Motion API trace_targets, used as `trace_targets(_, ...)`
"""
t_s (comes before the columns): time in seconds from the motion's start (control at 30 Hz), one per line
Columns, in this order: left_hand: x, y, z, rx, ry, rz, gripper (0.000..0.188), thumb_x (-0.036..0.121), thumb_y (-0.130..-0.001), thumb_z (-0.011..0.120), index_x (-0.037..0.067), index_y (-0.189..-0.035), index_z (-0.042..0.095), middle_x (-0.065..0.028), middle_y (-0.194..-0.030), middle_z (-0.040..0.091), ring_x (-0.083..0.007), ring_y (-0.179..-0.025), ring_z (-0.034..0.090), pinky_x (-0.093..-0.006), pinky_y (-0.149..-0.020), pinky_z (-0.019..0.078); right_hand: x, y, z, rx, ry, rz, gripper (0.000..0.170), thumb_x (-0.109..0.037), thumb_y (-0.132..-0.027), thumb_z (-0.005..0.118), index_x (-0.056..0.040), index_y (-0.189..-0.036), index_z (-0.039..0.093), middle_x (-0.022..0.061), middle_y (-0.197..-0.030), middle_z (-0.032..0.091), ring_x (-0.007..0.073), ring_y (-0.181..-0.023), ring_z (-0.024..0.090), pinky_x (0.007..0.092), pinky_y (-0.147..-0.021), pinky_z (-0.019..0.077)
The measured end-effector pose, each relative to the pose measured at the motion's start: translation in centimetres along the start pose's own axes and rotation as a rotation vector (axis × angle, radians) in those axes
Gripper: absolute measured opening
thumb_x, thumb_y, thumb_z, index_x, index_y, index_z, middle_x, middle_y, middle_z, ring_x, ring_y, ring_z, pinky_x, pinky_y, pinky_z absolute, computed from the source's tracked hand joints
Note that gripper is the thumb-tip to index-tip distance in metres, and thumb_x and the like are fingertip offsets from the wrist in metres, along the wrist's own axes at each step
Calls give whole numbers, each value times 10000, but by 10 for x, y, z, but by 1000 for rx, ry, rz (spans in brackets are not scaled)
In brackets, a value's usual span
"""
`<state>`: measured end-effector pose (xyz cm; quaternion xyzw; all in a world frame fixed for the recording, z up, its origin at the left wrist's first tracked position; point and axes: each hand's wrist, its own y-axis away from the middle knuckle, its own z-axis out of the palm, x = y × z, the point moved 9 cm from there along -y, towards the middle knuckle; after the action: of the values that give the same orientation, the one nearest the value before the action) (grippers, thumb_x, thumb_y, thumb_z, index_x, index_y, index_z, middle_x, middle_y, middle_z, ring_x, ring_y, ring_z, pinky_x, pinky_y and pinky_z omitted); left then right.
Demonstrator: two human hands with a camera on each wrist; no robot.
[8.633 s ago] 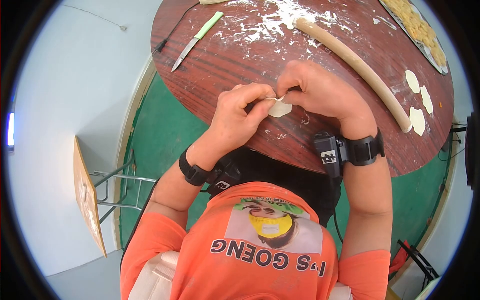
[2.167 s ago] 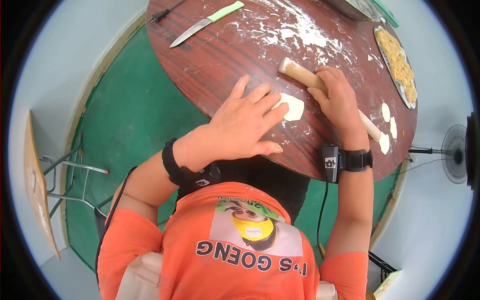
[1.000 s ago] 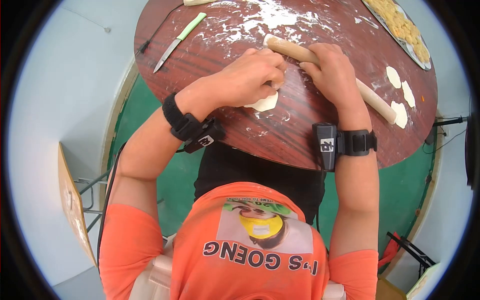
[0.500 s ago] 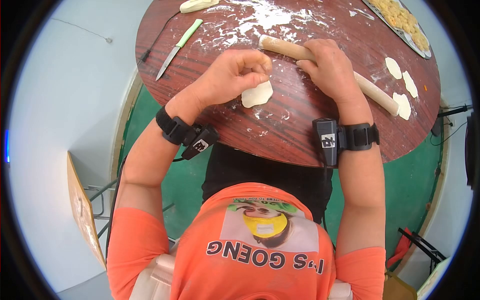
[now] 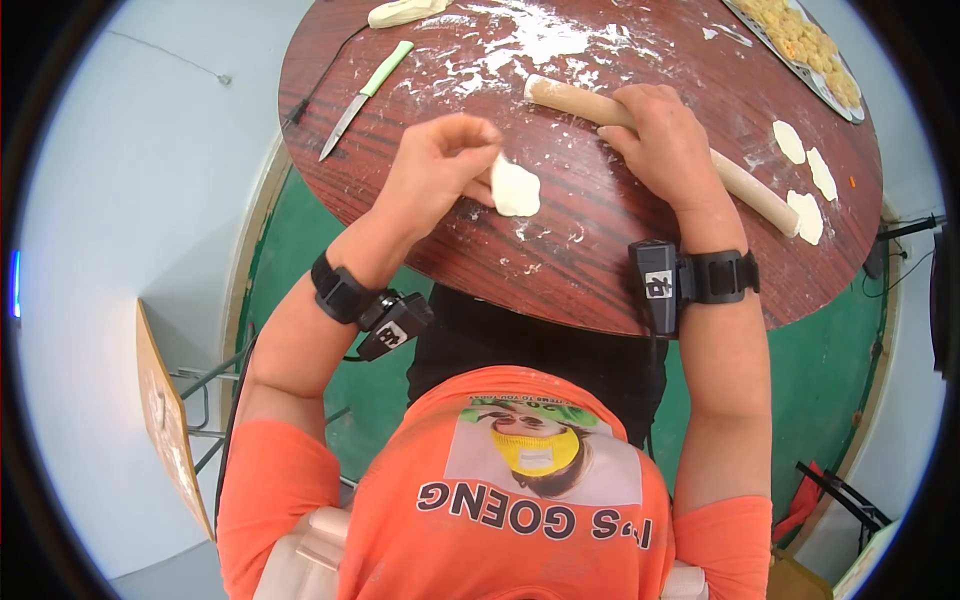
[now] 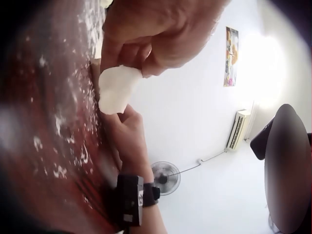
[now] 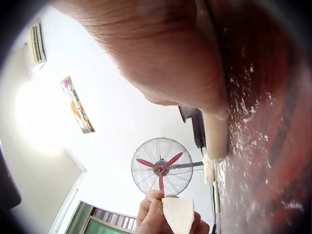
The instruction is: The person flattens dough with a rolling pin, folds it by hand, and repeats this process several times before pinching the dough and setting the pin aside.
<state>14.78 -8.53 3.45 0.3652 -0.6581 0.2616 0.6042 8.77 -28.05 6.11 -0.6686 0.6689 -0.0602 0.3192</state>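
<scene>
My left hand (image 5: 440, 165) pinches a thin, pale dough wrapper (image 5: 516, 190) by its edge, between thumb and fingers. In the left wrist view the wrapper (image 6: 117, 90) hangs from the fingertips over the tabletop, its outline uneven. My right hand (image 5: 668, 140) grips a long wooden rolling pin (image 5: 575, 100) lying on the table. The right wrist view shows the floury end of the pin (image 7: 216, 141) sticking out past the hand. Three flattened dough pieces (image 5: 788, 142) lie near the far end of the pin at the right.
Flour (image 5: 540, 40) is spread over the round dark-red table (image 5: 600, 270). A green-handled knife (image 5: 385, 70) and a dough lump (image 5: 405, 12) lie on the left side. A tray (image 5: 858, 112) of yellowish food stands at the back right. A fan (image 7: 161, 165) shows behind.
Earlier both hands pinched a dough piece. The right hand has since taken hold of the rolling pin, which shifted left. The left hand has picked up the wrapper and drawn it slightly left.
</scene>
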Motion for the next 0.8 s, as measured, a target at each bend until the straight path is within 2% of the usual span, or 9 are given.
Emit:
trace_targets(0.13, -7, 17, -24, 7, 112, -9, 227, 49, -904, 588, -6, -1124, 579, -136, -1098, 605, -211, -866, 679, -288, -699, 581, 0, 1, 1, -9, 6, -3, 158, -162, -761, 674, -33, -841, 631, 115, -931, 654, 327, -951, 585, 451, -808, 488)
trace_targets(0.23, -2, 25, -34, 16, -59, 21, 279, 33, -863, 623, 0, -1138, 581, -145, -1165, 589, -233, -973, 658, -329, -781, 561, -1, -1, 2, -3, 16, -15, 167, -166, -758, 680, -31, -842, 628, 115, -920, 651, 327, -944, 586, 451, -805, 489)
trace_targets(0.3, 34, 39, -13, -28, -816, 530, 368, 29, -800, 667, 7, -1156, 577, -147, -1215, 576, -291, -1105, 596, -410, -913, 488, -2, 0, 1, 25, 39, -30, 176, -173, -753, 689, -35, -844, 628, 109, -911, 652, 323, -936, 587, 445, -797, 491)
trace_targets(0.33, 32, 40, -12, -27, -812, 533, 368, 29, -800, 667, 7, -1156, 577, -147, -1215, 576, -291, -1105, 596, -410, -913, 488, -3, 1, 2, 24, 44, -32, 176, -173, -753, 689, -35, -844, 628, 109, -911, 652, 323, -936, 587, 445, -797, 491)
trace_targets(0.4, 30, 54, 18, -201, -997, 802, 435, 56, -741, 704, 13, -1153, 573, -145, -1249, 558, -342, -1185, 520, -458, -1004, 392, -5, 0, 4, 27, 73, -54, 191, -187, -747, 703, -41, -847, 629, 100, -906, 653, 314, -932, 588, 436, -787, 491)
trace_targets(0.53, 20, 64, 29, -239, -1095, 764, 502, 142, -698, 745, 31, -1150, 559, -150, -1263, 513, -364, -1200, 474, -472, -1014, 356, -11, -3, 6, 15, 109, -53, 184, -172, -742, 709, -46, -848, 627, 92, -909, 653, 306, -936, 588, 429, -781, 487)
trace_targets(0.6, 21, 73, 34, -234, -1107, 770, 537, 198, -692, 753, 34, -1161, 550, -151, -1238, 495, -365, -1161, 478, -475, -970, 372, -11, -2, 8, -9, 77, -43, 244, -138, -749, 708, -35, -957, 632, 107, -938, 638, 325, -960, 569, 421, -799, 479)
trace_targets(0.7, 21, 86, 45, -117, -1252, 773, 610, 362, -695, 733, 13, -1158, 546, -151, -1159, 488, -354, -1060, 493, -462, -879, 391, -14, -3, 7, -33, 78, -31, 173, -149, -742, 714, -49, -852, 624, 93, -906, 647, 303, -938, 580, 422, -794, 480)
trace_targets(0.8, 22, 97, 49, -54, -1246, 722, 621, 385, -696, 727, 6, -1153, 544, -148, -1155, 487, -350, -1065, 491, -465, -881, 389, -16, 0, 5, -50, 48, -12, 191, -165, -743, 720, -47, -855, 621, 97, -911, 635, 305, -940, 572, 420, -806, 478)
